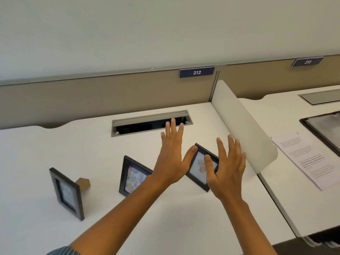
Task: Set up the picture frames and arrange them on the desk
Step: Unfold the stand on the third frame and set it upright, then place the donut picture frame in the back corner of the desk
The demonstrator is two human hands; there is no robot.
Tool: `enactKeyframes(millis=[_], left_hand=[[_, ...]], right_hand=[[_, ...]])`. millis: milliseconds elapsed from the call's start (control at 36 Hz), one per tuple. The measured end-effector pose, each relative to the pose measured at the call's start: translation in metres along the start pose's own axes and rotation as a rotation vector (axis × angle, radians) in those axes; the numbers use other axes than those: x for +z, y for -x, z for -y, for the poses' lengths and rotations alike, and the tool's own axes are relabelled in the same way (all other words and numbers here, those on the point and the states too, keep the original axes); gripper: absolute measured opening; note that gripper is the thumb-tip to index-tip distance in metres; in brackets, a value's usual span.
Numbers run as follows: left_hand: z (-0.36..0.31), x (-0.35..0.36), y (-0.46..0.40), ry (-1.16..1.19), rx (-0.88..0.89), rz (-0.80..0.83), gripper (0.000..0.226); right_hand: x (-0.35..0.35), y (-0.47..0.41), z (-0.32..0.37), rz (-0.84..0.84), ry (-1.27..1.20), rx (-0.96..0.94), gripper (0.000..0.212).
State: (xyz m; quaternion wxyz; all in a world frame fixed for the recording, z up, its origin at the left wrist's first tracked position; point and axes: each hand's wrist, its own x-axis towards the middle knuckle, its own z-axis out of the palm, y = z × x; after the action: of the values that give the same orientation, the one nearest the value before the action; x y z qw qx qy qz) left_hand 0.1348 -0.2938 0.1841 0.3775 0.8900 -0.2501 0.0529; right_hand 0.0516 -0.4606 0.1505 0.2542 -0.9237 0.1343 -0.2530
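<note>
Three black picture frames stand on the white desk (pixel 55 144). The left frame (pixel 67 194) is upright with its brown easel leg showing behind. The middle frame (pixel 132 176) holds a colourful birthday picture and is partly hidden by my left forearm. The right frame (pixel 199 170) holds a pale picture and stands between my hands. My left hand (pixel 172 155) is spread flat, its thumb at the frame's top left edge. My right hand (pixel 227 168) is spread too, its thumb in front of the picture. Neither hand grips the frame.
An open grey cable tray (pixel 150 122) is set into the desk behind my hands. A curved white divider (pixel 244 129) stands just right of the right frame. The neighbouring desk holds a printed sheet (pixel 303 159) and a dark tray (pixel 323 129). A tan partition carries labels 212 and 213.
</note>
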Motion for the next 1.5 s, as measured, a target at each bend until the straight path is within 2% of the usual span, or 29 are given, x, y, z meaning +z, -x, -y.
enactKeyframes(millis=[222,500,833,1028,1167,1278,1306,1389,1500], left_hand=[[0.044,-0.079,0.022,-0.130,-0.040,-0.084,0.082],[0.131,-0.167,0.078,-0.267,-0.151,-0.124,0.080],[0.236,-0.240,0.144,-0.123,-0.384,-0.181,0.081],[0.276,-0.260,0.178,-0.029,-0.569,-0.142,0.083],[0.309,-0.262,0.196,0.059,-0.673,-0.089,0.080],[0.315,-0.264,0.201,0.199,-0.796,-0.066,0.073],[0.314,-0.265,0.201,0.254,-0.830,-0.067,0.072],[0.314,-0.265,0.202,0.389,-0.891,-0.060,0.069],[0.325,-0.261,0.202,0.442,-0.920,-0.027,0.067]], right_hand=[[0.018,0.003,0.074,0.041,-0.027,-0.133,0.078],[0.060,0.021,0.155,0.193,-0.070,-0.234,0.075],[0.117,0.063,0.250,0.401,-0.250,-0.211,0.071],[0.155,0.091,0.284,0.555,-0.260,-0.192,0.072],[0.179,0.108,0.299,0.647,-0.355,-0.067,0.064],[0.188,0.116,0.315,0.728,-0.602,0.268,0.057],[0.190,0.118,0.317,0.764,-0.662,0.364,0.062],[0.201,0.126,0.315,0.831,-0.774,0.550,0.093],[0.211,0.133,0.313,0.875,-0.780,0.638,0.092]])
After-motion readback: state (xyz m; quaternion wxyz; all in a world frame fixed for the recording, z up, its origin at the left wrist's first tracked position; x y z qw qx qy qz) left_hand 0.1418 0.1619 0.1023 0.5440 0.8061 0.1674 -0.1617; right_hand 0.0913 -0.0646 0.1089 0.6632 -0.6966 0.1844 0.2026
